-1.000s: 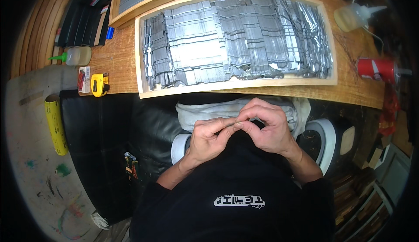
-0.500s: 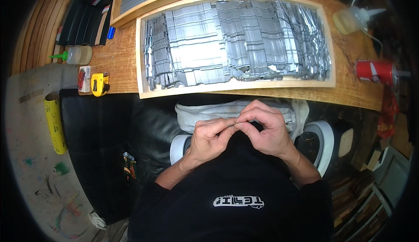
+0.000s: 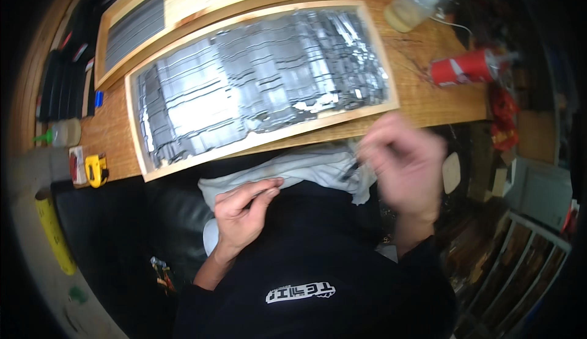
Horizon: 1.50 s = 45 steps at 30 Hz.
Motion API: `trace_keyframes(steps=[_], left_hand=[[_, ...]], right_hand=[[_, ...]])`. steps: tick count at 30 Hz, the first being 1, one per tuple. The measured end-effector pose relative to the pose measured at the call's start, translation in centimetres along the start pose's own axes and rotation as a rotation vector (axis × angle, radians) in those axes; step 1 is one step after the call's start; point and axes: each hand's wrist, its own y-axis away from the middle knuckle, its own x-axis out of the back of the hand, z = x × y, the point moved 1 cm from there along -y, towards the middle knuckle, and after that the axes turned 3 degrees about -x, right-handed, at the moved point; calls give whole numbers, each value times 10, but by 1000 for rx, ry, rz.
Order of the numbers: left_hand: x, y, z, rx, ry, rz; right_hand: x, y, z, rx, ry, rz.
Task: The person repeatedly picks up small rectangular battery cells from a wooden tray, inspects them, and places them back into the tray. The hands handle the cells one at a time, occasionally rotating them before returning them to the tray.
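My left hand [image 3: 247, 210] is closed in a pinch over my lap, thumb against fingertips. Whatever lies in that pinch is too small to make out. To the right, my right hand [image 3: 406, 162] is raised near the table's front edge and smeared by motion. A small dark streak shows below its fingertips; I cannot tell whether the hand holds it. Beyond both hands lies a shallow wooden tray [image 3: 263, 141] filled with rows of thin, shiny grey strips [image 3: 244, 73]. A pale cloth [image 3: 293, 166] is bunched on my lap, just past the left hand.
Behind the tray stands a second wooden frame [image 3: 251, 0] with a grey panel. Along the right are a squeeze bottle [image 3: 409, 12] and a red can [image 3: 461, 69]. On the left are a yellow tape measure [image 3: 96, 171], a green-tipped bottle [image 3: 64, 133] and a yellow roll [image 3: 54, 232].
My hands, together half a second ago, have come apart. The right one has swung right and farther forward; the left keeps its pinch. The view has turned, shifting the table leftward and tilting it.
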Motion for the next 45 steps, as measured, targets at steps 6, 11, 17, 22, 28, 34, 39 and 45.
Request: trace_keyframes(steps=[6, 11, 17, 22, 28, 34, 39, 45], left_hand=[[-5, -26, 13, -93, -17, -144], [-11, -49, 44, -179, -44, -136], [-28, -82, 63, -348, -31, -154], [-27, -88, 67, -384, -76, -163], [-26, -92, 79, -538, -131, -99], [-31, -104, 65, -380, -56, -137], [-19, -93, 85, -320, -232, -289], [-14, -49, 24, 718, 521, -557]], right_hand=[[120, -61, 13, -235, 397, 237], [95, -48, -27, -78, 377, 178], [-5, -24, -33, 186, 90, -104], [-22, -29, -22, 340, 38, -71], [-23, -30, -22, 346, -100, -117], [-20, -41, -12, 208, -139, -105], [-22, -20, -14, 268, -40, -59], [-74, 43, 52, -496, -574, -186]])
